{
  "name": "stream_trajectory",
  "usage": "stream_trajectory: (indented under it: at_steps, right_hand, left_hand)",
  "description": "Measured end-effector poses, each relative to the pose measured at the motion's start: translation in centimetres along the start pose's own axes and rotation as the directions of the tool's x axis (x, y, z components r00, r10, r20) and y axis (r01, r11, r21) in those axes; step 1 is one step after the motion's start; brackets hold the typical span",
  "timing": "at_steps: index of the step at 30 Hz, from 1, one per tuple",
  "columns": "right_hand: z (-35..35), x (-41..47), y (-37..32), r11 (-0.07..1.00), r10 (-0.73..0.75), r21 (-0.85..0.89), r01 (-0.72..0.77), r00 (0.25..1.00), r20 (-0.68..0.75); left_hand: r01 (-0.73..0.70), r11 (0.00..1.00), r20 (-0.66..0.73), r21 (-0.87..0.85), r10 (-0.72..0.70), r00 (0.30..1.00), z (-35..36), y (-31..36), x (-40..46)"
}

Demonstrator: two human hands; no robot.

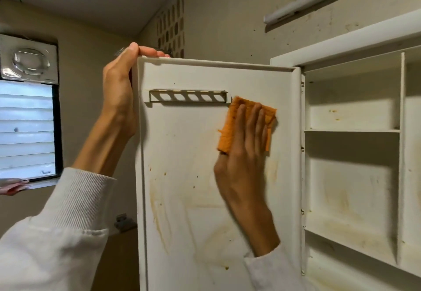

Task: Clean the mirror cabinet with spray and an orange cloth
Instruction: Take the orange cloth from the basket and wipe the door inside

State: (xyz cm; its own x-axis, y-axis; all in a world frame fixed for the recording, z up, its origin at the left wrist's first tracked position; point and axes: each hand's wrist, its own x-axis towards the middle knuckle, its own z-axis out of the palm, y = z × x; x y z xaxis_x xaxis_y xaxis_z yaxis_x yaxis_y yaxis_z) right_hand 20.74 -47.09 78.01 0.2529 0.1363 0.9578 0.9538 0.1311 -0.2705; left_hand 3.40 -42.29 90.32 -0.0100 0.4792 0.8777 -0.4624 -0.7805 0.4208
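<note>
Orange cloth (230, 129) lies folded under the right hand (241, 154), whose fingers (255, 117) are spread flat and press it against the inner face of the open cabinet door (189, 176). The cloth sits high on the panel, just right of the slotted metal rack (188, 96), its upper corner almost touching the rack's end. The left hand (119, 90) steadies the door, its fingers curled over the top corner and closed on the edge.

Wiping is the step in hand, I judge, and it is the door's inside that is being worked rather than the mirror face, which is turned away and out of view. No spray bottle shows, so I cannot tell where it is.

Below the right fingers the panel carries long brownish streaks (159, 217) and small dark specks; these look untouched. Right of the fingers, past the hinge side, the cabinet shelves (352, 130) are empty and stained yellow in their corners.

The next move probably calls for firm strokes downward from the fingers through the streaked area, with the left hand bracing so the door does not swing. Around the rack the cloth would need a folded edge to reach beneath the slots. Dried stains may want more spray before they lift.
</note>
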Motion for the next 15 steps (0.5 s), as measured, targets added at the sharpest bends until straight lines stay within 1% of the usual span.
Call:
stream_trajectory:
  at_steps: [2, 5, 6, 7, 8, 11, 13, 15]
  right_hand:
    - [1.2, -0.6, -2.9, 0.999, 0.029, -0.016, -0.030, 0.999, -0.030]
    - [2.0, -0.8, -5.2, 0.987, 0.153, -0.045, -0.154, 0.988, -0.025]
    - [2.0, -0.9, -5.6, 0.984, 0.171, -0.053, -0.171, 0.985, -0.017]
    - [2.0, -1.3, -6.2, 0.986, 0.157, -0.061, -0.156, 0.988, -0.001]
    - [2.1, -1.8, -7.2, 0.991, 0.116, -0.064, -0.114, 0.993, 0.021]
    - [3.6, -3.4, -10.3, 0.994, -0.086, -0.065, 0.091, 0.993, 0.075]
    - [4.3, -3.9, -11.0, 0.985, -0.143, -0.078, 0.153, 0.982, 0.123]
    - [4.6, -4.3, -10.3, 0.968, -0.210, -0.105, 0.227, 0.966, 0.154]
  left_hand:
    - [0.016, 1.000, 0.009, -0.024, -0.016, 1.000, -0.1, 0.0, 0.1]
    - [0.023, 0.998, 0.020, -0.054, -0.022, 1.000, -0.2, -0.1, 0.1]
    - [0.019, 0.998, 0.017, -0.060, -0.018, 1.000, -0.3, -0.2, 0.1]
    - [0.018, 0.998, 0.014, -0.068, -0.017, 1.000, -0.3, -0.2, 0.2]
    - [0.025, 0.996, 0.017, -0.085, -0.023, 1.000, -0.4, -0.4, 0.2]
    - [0.052, 0.987, 0.053, -0.152, -0.044, 0.998, -0.4, -0.5, 0.4]
    - [0.066, 0.984, 0.087, -0.168, -0.052, 0.995, -0.5, -0.6, 0.3]
    - [0.055, 0.987, 0.087, -0.148, -0.042, 0.995, -0.7, -0.7, 0.2]
